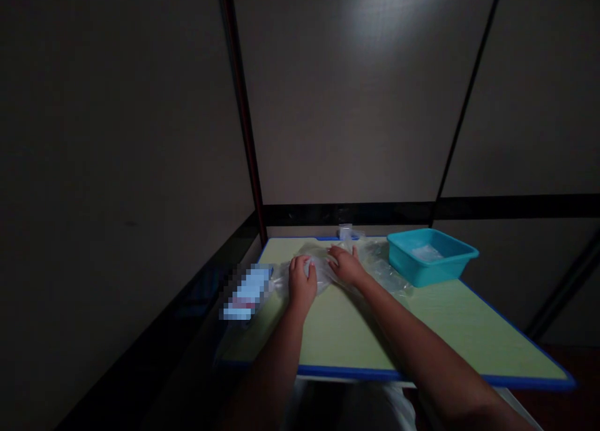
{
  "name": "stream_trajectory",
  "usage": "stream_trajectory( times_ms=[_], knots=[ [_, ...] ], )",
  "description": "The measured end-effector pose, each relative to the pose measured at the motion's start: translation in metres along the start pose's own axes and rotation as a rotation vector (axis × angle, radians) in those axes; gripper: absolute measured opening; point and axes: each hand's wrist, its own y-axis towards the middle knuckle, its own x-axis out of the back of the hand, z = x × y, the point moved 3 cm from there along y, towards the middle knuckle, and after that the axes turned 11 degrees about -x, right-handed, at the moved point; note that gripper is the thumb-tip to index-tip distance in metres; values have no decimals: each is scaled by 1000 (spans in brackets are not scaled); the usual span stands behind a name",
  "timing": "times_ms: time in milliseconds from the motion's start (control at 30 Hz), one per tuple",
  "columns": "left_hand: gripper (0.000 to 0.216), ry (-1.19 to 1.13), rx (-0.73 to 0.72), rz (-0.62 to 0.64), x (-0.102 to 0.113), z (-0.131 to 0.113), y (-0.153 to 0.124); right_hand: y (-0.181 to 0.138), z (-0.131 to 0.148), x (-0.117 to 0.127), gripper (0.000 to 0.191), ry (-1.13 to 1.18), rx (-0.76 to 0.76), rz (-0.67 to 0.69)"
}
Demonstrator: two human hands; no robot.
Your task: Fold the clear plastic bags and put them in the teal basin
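Plastic (321, 280) lies beneath left hand (302, 282) and right hand (347, 267), both loosely spread; smoothing seems the step, next needing light pressure.

Left hand (302, 281) and right hand (347, 267) on clear plastic (387, 275) (turquoise basin (407, 266) beside it) atop a table (344, 337)

And it's a left hand (302, 281) and a right hand (347, 268), that's two, lower centre, one tub (422, 272) lower right, one table (492, 343) beneath, one pixelated screen (246, 293) lower left, plus clear plastic (387, 273) in layers I can't count.
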Motion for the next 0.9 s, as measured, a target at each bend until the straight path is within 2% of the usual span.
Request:
stream_trajectory(
  times_ms=[167,300,367,433,533,633,767,833,900],
  knots=[
    [17,-68,15,-7,-8,-1,-3,-8,0,23,34,81,-20,-85],
    [45,-48,20,-96,0,1,-1,-34,13,45,28,176,41,-134],
    [57,-76,15,-144,7,-2,-1,-52,20,62,26,375,80,-196],
    [64,-188,28,-137,11,-7,-1,-69,23,78,23,686,89,-216],
    [62,-508,130,5,13,-19,-6,-84,17,88,21,1054,4,-110],
    [50,-732,298,119,14,-33,-16,-87,4,82,27,1139,-130,5],
    [45,-778,564,183,16,-36,-32,-88,-17,60,38,1096,-260,143],
    [48,-800,715,287,16,-34,-41,-93,-26,47,39,1062,-290,198],
    [47,-823,802,402,16,-33,-51,-99,-33,36,41,1018,-299,227]
  ],
)
